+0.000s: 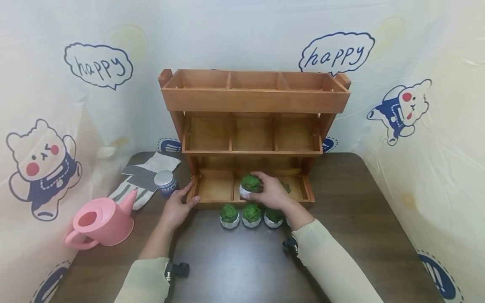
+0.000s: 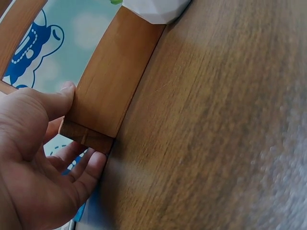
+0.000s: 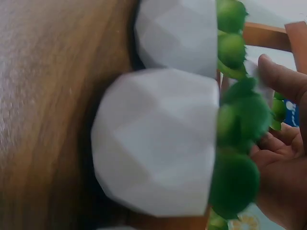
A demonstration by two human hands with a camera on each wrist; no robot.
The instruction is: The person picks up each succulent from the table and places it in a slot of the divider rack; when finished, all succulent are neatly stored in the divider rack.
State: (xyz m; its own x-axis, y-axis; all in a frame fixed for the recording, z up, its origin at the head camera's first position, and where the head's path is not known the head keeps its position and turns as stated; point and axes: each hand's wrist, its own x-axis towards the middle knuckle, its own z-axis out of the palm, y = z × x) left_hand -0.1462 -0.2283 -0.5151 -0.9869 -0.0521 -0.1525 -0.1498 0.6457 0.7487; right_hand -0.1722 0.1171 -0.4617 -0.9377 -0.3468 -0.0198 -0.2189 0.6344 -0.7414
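A three-tier wooden shelf [image 1: 257, 101] stands at the back of the table. My right hand [image 1: 273, 193] pinches a small green potted plant [image 1: 250, 183] between thumb and fingers, at the middle of the bottom tier. Another green plant [image 1: 286, 186] shows partly behind that hand, in the tier's right part. With thumb on the front board [image 2: 115, 72] and fingers round the end, my left hand [image 1: 179, 209] holds the bottom tier's left corner. Several more plants in faceted white pots [image 3: 156, 143] stand in a row before the shelf; the rightmost is mostly hidden by my right arm.
Left of the shelf are a blue-and-white lidded jar [image 1: 166, 183], grey-and-white gloves [image 1: 145, 176] and a pink watering can [image 1: 102, 221]. The jar stands close beside my left hand. A printed cloth [image 1: 242, 33] hangs behind the table.
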